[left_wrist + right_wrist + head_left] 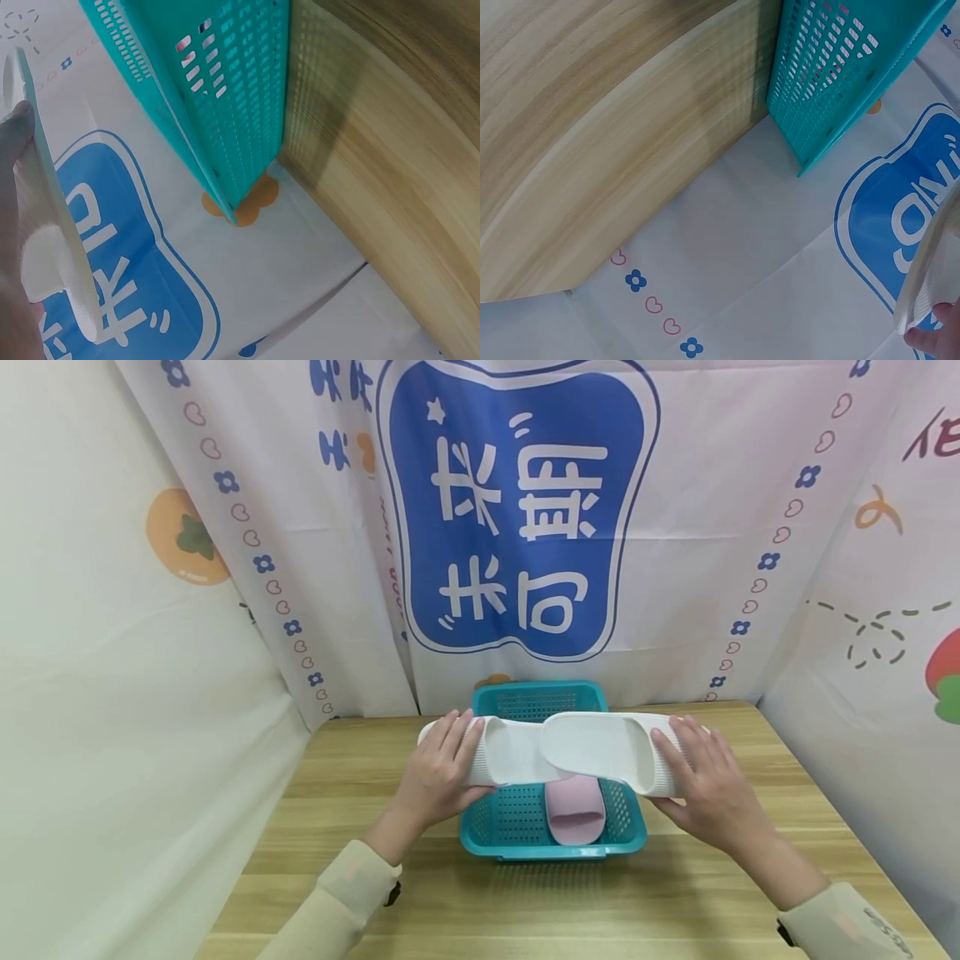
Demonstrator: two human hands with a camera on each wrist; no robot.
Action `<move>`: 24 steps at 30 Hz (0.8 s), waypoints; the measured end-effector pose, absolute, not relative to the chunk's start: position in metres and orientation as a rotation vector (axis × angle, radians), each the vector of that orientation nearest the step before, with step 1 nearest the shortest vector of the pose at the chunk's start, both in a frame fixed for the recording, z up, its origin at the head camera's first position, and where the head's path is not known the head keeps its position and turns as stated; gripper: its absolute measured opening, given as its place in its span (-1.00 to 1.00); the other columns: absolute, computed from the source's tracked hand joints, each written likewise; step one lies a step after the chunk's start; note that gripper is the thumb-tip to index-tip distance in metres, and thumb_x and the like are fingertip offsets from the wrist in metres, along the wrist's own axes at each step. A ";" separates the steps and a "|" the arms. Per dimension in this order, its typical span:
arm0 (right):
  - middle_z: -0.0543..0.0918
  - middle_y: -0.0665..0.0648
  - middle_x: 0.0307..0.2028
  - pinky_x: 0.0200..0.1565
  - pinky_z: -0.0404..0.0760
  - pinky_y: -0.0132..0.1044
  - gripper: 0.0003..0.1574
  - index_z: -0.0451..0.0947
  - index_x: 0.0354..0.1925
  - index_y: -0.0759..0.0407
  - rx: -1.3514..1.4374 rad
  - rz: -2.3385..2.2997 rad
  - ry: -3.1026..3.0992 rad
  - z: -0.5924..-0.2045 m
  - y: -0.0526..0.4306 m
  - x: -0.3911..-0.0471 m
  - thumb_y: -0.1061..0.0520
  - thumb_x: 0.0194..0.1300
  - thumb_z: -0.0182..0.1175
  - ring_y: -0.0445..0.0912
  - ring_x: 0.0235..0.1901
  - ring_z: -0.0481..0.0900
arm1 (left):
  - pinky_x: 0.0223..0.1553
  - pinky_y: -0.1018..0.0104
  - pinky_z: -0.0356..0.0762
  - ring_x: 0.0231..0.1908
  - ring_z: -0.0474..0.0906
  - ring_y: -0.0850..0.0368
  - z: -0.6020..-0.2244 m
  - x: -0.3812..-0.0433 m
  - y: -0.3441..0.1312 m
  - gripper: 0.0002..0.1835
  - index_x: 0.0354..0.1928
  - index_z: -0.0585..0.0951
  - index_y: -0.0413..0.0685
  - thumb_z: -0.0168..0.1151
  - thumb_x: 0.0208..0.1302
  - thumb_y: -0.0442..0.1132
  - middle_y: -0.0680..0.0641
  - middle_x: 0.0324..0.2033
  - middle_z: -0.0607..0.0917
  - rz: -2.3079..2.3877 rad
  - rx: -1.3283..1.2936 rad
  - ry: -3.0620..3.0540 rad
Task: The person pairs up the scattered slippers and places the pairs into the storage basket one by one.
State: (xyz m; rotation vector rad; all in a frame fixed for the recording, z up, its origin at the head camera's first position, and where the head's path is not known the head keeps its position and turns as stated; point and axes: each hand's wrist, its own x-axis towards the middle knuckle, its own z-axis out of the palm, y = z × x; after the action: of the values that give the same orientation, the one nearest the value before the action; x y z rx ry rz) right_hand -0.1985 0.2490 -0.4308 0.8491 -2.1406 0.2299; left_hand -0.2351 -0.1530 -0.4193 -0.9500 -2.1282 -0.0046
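Note:
Two white slippers are held level over a teal plastic basket (480, 835), their heel ends overlapping in the head view. My left hand (438, 768) grips the ribbed strap end of the left slipper (517, 752), fingers on top and thumb beneath. At the other side my right hand (708, 785) holds the right slipper (596, 743) by its ribbed strap, its heel lying over the left one's. A pink slipper (575, 822) lies in the basket, partly hidden under the white pair.
The basket stands on a wooden table (360, 827), near its back edge. Behind hangs a white cloth (675, 593) with a large blue printed sign. Pale printed cloth (112, 693) also walls the left side, and similar cloth (847, 693) the right.

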 end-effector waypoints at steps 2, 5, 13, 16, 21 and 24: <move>0.35 0.47 0.23 0.08 0.33 0.43 -0.07 0.31 0.31 0.30 0.852 0.232 -2.143 -0.431 0.248 -0.198 -0.40 0.38 -0.24 0.40 0.17 0.32 | 0.22 -0.08 0.36 0.17 0.44 -0.27 -0.418 -0.235 -0.152 0.14 0.32 0.37 -0.27 0.50 -0.22 0.34 -0.33 0.20 0.48 -0.004 -0.951 -2.126; 0.35 0.47 0.23 0.08 0.33 0.44 -0.07 0.30 0.31 0.30 0.855 0.233 -2.145 -0.431 0.246 -0.199 -0.40 0.39 -0.24 0.40 0.17 0.32 | 0.21 -0.08 0.37 0.17 0.44 -0.27 -0.418 -0.234 -0.151 0.14 0.31 0.37 -0.26 0.52 -0.25 0.33 -0.33 0.21 0.48 -0.010 -0.952 -2.119; 0.33 0.46 0.25 0.09 0.31 0.44 -0.05 0.30 0.32 0.28 0.852 0.233 -2.163 -0.434 0.242 -0.198 -0.42 0.38 -0.26 0.39 0.20 0.30 | 0.22 -0.07 0.36 0.17 0.44 -0.26 -0.418 -0.233 -0.147 0.13 0.32 0.37 -0.25 0.52 -0.24 0.32 -0.32 0.21 0.48 -0.023 -0.958 -2.108; 0.33 0.46 0.25 0.06 0.32 0.45 -0.04 0.30 0.32 0.28 0.853 0.234 -2.173 -0.434 0.240 -0.197 -0.44 0.38 -0.27 0.38 0.21 0.29 | 0.23 -0.07 0.34 0.19 0.42 -0.25 -0.418 -0.233 -0.145 0.13 0.33 0.36 -0.25 0.51 -0.22 0.33 -0.32 0.22 0.48 -0.025 -0.958 -2.110; 0.31 0.44 0.28 0.09 0.29 0.45 -0.01 0.28 0.34 0.24 0.850 0.240 -2.200 -0.435 0.235 -0.196 -0.47 0.36 -0.30 0.37 0.24 0.26 | 0.25 -0.06 0.32 0.21 0.40 -0.24 -0.418 -0.232 -0.142 0.14 0.33 0.35 -0.25 0.50 -0.22 0.33 -0.31 0.22 0.47 -0.027 -0.959 -2.104; 0.30 0.44 0.28 0.09 0.29 0.45 0.00 0.28 0.35 0.24 0.850 0.239 -2.205 -0.434 0.234 -0.195 -0.48 0.36 -0.31 0.37 0.24 0.26 | 0.26 -0.05 0.31 0.22 0.40 -0.24 -0.418 -0.232 -0.142 0.14 0.33 0.35 -0.26 0.52 -0.23 0.32 -0.31 0.22 0.47 -0.029 -0.959 -2.099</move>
State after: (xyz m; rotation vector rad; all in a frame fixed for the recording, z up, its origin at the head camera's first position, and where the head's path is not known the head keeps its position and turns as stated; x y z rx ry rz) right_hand -0.1954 0.2335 -0.4344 0.8496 -2.2052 0.2389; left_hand -0.2321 -0.1416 -0.4179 -0.9586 -2.0993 -0.0291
